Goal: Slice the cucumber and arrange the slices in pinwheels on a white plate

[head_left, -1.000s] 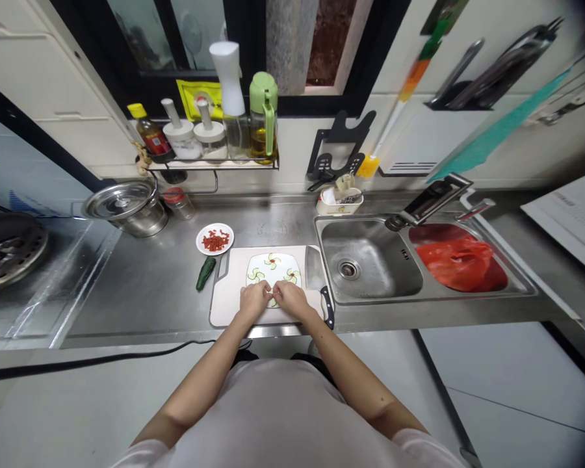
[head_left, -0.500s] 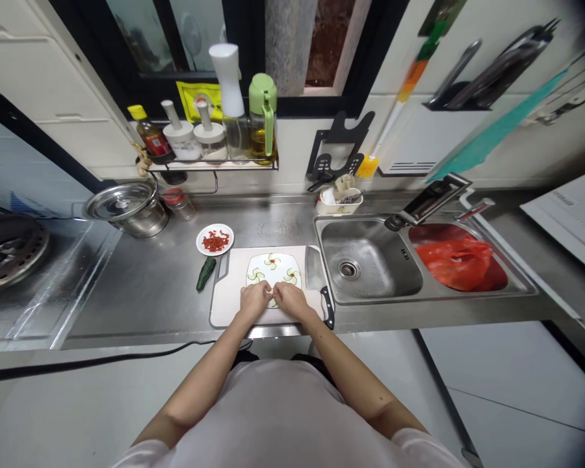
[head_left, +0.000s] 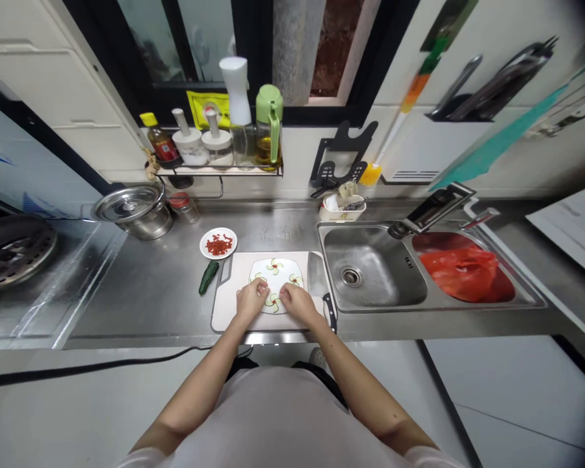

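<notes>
A white square plate sits on a pale cutting board at the counter's front edge. On the plate lie several flower shapes made of cucumber slices with red centres. My left hand rests with curled fingers at the plate's near left corner. My right hand is curled at the near right side, fingertips close to the nearest cucumber flower. Whether either hand pinches anything is too small to see. A cleaver lies on the board's right edge.
A small dish of red bits and a cucumber end lie left of the board. A steel pot stands back left, a sink right, with a red bag in the far basin. Bottles fill a shelf.
My two hands have moved slightly apart, uncovering the nearest cucumber flower between them. The camera view shifted a little; nothing else moved.
</notes>
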Action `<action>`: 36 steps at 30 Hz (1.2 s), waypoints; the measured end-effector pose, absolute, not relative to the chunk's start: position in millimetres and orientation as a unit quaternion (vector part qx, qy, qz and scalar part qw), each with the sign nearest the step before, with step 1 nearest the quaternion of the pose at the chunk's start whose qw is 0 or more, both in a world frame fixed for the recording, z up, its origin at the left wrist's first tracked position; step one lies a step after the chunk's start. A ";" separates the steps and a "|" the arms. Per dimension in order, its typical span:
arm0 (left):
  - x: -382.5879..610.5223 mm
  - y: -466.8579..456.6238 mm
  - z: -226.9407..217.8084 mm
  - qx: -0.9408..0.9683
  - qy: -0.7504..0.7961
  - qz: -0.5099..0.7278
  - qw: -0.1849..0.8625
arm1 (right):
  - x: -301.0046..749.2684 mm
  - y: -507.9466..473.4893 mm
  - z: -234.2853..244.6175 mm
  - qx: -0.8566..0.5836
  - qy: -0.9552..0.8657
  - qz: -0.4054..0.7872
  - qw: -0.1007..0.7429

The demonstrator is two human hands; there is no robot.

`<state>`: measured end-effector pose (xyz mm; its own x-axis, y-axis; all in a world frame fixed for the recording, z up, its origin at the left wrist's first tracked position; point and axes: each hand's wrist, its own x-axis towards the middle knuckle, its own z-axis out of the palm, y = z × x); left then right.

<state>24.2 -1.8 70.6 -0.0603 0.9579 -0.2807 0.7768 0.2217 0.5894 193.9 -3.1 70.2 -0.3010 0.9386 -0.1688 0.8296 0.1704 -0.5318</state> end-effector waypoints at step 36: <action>-95.5 117.7 52.3 0.403 0.895 0.145 0.124 | 213.6 22.8 71.2 -0.566 -0.714 0.330 0.247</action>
<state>-95.5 117.7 52.3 -0.6441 0.7578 -0.1046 0.6859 0.6326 0.3596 213.6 22.8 71.2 -0.2371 0.9713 -0.0207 0.6457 0.1416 -0.7503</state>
